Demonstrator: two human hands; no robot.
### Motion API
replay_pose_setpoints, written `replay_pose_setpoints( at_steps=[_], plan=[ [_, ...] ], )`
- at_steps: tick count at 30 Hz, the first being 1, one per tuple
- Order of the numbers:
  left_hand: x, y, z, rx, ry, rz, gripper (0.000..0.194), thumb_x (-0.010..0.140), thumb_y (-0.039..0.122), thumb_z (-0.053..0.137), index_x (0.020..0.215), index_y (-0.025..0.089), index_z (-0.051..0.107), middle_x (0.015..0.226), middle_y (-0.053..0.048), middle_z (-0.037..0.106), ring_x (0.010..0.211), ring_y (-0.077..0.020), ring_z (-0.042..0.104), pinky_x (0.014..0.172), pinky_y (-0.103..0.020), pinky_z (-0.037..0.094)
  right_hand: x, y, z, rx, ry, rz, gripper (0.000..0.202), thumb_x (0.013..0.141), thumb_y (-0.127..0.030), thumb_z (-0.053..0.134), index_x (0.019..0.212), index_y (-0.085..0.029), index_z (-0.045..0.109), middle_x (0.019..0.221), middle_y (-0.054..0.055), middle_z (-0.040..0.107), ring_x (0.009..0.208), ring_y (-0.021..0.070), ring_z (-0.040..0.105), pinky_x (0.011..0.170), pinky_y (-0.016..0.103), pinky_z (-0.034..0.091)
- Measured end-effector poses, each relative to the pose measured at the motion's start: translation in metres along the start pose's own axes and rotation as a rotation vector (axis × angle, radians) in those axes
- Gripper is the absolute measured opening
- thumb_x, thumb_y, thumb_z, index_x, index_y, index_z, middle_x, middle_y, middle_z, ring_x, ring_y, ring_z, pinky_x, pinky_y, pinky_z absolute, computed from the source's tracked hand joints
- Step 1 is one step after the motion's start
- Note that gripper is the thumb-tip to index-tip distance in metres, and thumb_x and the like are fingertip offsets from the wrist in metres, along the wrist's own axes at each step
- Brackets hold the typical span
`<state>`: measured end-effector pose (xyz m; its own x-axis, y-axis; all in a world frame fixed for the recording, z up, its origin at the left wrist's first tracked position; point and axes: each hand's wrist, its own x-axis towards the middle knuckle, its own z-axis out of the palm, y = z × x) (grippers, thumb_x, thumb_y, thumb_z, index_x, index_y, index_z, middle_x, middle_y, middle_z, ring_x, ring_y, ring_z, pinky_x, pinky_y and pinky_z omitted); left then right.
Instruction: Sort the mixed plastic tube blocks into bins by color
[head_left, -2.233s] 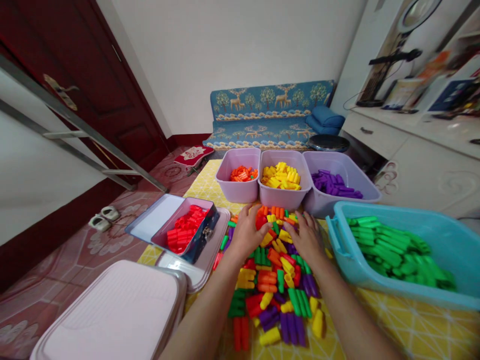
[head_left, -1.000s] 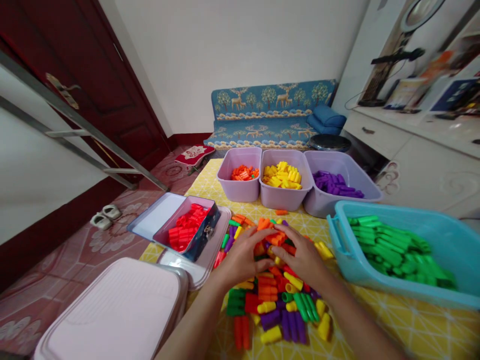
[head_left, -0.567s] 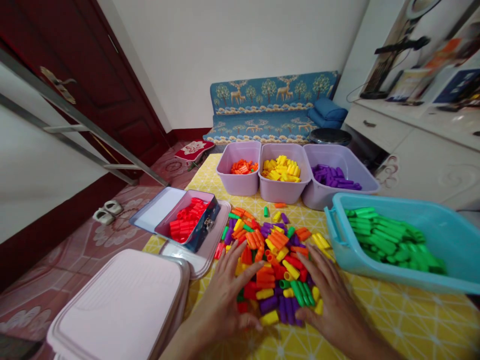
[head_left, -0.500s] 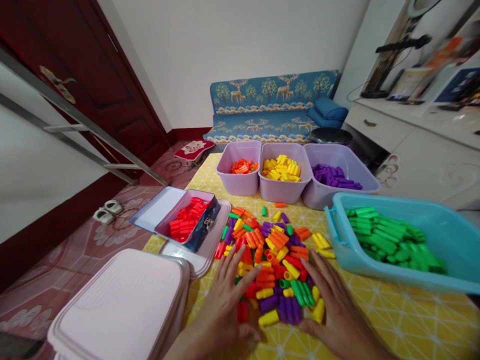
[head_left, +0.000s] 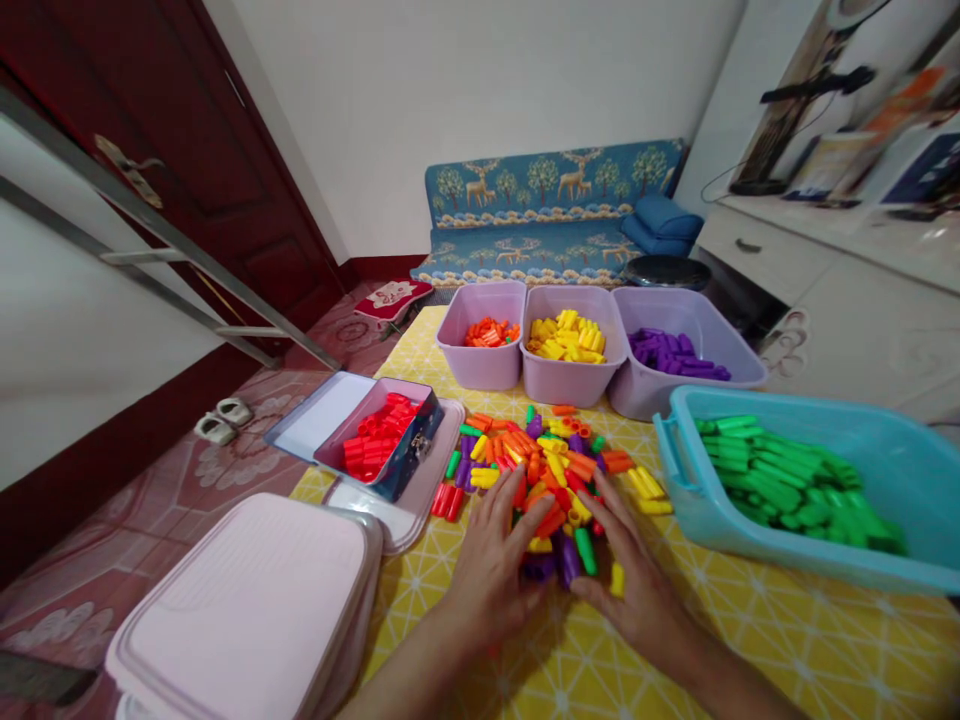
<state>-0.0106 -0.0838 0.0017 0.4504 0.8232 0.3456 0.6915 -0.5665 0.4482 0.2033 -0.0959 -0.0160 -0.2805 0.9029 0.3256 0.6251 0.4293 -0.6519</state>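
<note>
Both hands rest against a mixed pile of small plastic caps (head_left: 555,460) in red, orange, yellow, green and purple. My left hand (head_left: 499,555) lies along the pile's near left side, fingers spread. On the near right side is my right hand (head_left: 634,575), its fingers apart too. Between the two thumbs a green cap (head_left: 586,551) and a purple cap (head_left: 568,560) show. The palms hide part of the pile. Neither hand is closed round a cap.
Behind the pile stand lilac bins of orange (head_left: 480,371), yellow (head_left: 574,382) and purple caps (head_left: 637,397). A turquoise bin (head_left: 810,560) of green caps is right; a box (head_left: 403,478) of red caps and stacked lids (head_left: 247,600) are left.
Both hands have moved forward and closer together, pushing the near caps into a tighter, higher heap. The view has shifted slightly.
</note>
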Motion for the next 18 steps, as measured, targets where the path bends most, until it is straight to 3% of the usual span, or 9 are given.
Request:
replay_pose_setpoints(
  at_steps=[3, 6, 10, 13, 18],
  plan=[
    [0.027, -0.002, -0.005, -0.050, 0.054, -0.039, 0.067, 0.075, 0.030, 0.069, 0.137, 0.027, 0.045, 0.153, -0.012, 0.028, 0.139, -0.0329, 0.030, 0.108, -0.054, 0.034, 0.020, 0.006, -0.002, 0.088, 0.076, -0.037, 0.067, 0.085, -0.042, 0.059, 0.145, -0.027, 0.032, 0.157, 0.008, 0.021, 0.143, 0.0302, 0.021, 0.114, 0.051, 0.026],
    [0.060, -0.011, -0.010, -0.110, 0.141, -0.116, 0.053, 0.080, 0.042, 0.065, 0.129, 0.025, 0.054, 0.142, -0.011, 0.045, 0.130, -0.0291, 0.043, 0.107, -0.048, 0.038, 0.050, 0.011, -0.007, 0.124, 0.189, -0.020, 0.048, 0.090, -0.041, 0.053, 0.135, -0.025, 0.047, 0.146, 0.009, 0.041, 0.135, 0.0264, 0.037, 0.112, 0.047, 0.029],
    [0.092, -0.031, -0.007, -0.133, 0.277, -0.220, 0.036, 0.088, 0.034, 0.056, 0.120, 0.020, 0.062, 0.123, -0.010, 0.061, 0.117, -0.0249, 0.053, 0.104, -0.044, 0.041, 0.091, 0.021, -0.009, 0.054, 0.370, 0.049, 0.026, 0.090, -0.038, 0.052, 0.106, -0.022, 0.066, 0.118, 0.010, 0.062, 0.116, 0.0240, 0.054, 0.104, 0.044, 0.040],
    [0.098, -0.044, 0.000, -0.129, 0.291, -0.265, 0.040, 0.085, 0.032, 0.059, 0.122, 0.019, 0.060, 0.124, -0.011, 0.061, 0.117, -0.0264, 0.054, 0.103, -0.047, 0.041, 0.109, 0.031, -0.002, -0.017, 0.331, 0.091, 0.036, 0.087, -0.042, 0.056, 0.115, -0.020, 0.063, 0.121, 0.012, 0.062, 0.117, 0.0268, 0.054, 0.103, 0.048, 0.040],
    [0.088, -0.051, 0.006, -0.145, 0.225, -0.281, 0.040, 0.086, 0.043, 0.056, 0.120, 0.023, 0.063, 0.124, -0.010, 0.062, 0.116, -0.0269, 0.055, 0.101, -0.046, 0.043, 0.113, 0.044, 0.012, -0.202, 0.312, 0.265, 0.061, 0.086, -0.052, 0.052, 0.131, -0.011, 0.054, 0.142, 0.022, 0.044, 0.133, 0.0366, 0.037, 0.106, 0.059, 0.032]
  ],
)
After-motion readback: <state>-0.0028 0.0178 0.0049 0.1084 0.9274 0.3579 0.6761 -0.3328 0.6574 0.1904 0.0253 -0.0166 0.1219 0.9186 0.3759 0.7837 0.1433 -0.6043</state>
